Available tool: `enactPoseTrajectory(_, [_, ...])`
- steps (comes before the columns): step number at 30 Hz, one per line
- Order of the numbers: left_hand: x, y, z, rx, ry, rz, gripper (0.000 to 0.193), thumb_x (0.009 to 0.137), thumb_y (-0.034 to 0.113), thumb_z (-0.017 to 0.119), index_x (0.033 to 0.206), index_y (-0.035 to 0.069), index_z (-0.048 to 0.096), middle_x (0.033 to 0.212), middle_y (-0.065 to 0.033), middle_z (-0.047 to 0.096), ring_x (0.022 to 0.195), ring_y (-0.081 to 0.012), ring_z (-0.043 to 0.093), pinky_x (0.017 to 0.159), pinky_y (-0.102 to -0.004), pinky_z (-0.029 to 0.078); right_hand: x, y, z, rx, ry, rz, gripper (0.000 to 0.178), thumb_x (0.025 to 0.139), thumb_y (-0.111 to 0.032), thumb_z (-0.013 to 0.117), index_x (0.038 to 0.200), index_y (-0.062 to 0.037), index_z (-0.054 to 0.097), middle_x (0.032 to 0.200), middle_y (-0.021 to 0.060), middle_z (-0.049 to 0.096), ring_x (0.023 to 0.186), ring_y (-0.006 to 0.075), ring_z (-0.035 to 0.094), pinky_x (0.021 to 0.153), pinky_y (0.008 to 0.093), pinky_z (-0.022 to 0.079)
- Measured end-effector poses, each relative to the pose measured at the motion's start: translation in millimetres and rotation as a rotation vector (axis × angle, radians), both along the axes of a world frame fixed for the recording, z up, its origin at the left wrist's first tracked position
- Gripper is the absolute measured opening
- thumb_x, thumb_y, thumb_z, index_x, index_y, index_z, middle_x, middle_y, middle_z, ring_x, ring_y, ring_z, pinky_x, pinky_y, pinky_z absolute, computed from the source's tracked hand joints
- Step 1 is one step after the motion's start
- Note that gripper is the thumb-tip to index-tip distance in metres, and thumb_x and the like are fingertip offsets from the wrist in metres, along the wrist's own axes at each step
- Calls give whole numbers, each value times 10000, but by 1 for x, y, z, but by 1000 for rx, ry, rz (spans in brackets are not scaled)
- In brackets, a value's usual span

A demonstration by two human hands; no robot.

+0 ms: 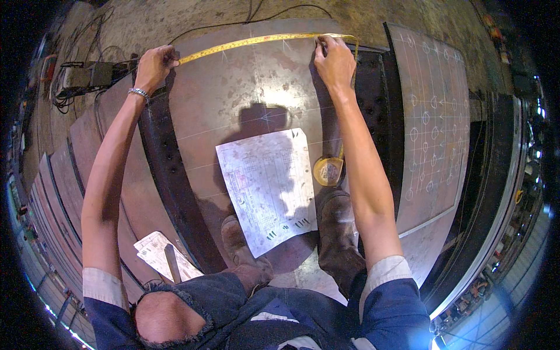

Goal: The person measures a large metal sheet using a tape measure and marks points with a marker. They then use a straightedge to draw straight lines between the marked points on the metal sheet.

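Note:
A yellow tape measure (251,41) stretches across the far part of a steel plate (201,111) marked with chalk lines. My left hand (154,70) pinches the blade's end at the plate's left edge. At the right, my right hand (337,65) grips the blade between closed fingers. Beyond it the blade bends down toward me to its round yellow case (329,171), which lies by my right boot (336,224). A smudged drawing sheet (265,186) rests on the plate between my arms, partly in shadow.
Right of me stands a plate (431,116) covered with chalked circles and lines. Dark steel beams (169,169) flank my plate. Folded papers (166,256) with a flat metal strip on them lie at lower left. Cables and a box-shaped machine (84,79) sit at far left.

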State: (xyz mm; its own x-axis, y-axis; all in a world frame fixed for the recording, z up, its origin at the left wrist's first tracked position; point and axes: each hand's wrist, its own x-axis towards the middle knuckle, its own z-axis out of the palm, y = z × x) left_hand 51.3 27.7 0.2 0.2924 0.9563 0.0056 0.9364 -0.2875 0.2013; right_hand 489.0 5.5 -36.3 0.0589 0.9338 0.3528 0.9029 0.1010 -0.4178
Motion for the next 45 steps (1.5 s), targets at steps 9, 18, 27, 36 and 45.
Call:
enactPoseTrajectory(9, [3,-6,5,6,16,36,203,819,212,787,937,74,696,929,-115,733,912,-364,691,797,-455,531,27,15,118,-224,-297,-117,224,864,-226,652,945,-36,738,960,230,736,921,431,718,788,511,578])
enactPoseTrajectory(18, [0,-5,5,38,52,6,252,830,217,769,1022,65,708,1011,-152,725,981,-387,679,859,-470,531,-39,-13,66,-164,308,111,206,888,-200,700,977,-15,681,878,209,718,829,385,710,743,484,541])
enactPoseTrajectory(27, [0,-7,2,-8,-46,5,181,820,202,785,928,93,690,898,-139,711,904,-381,681,802,-494,522,-155,-44,17,-173,476,186,168,860,-166,699,932,-15,699,888,177,709,816,362,688,741,468,523])
enactPoseTrajectory(36, [1,-6,-3,26,-45,8,159,823,192,767,924,89,700,871,-117,719,889,-355,698,791,-470,540,-192,-27,9,-161,363,143,209,867,-206,703,955,-16,704,919,186,718,847,393,695,752,498,535])
enactPoseTrajectory(45, [2,-6,-6,56,-15,13,154,821,207,773,904,99,703,887,-106,718,907,-344,696,800,-469,539,-198,-35,13,-148,336,136,209,857,-210,713,955,-24,712,944,175,717,858,399,694,760,506,535])
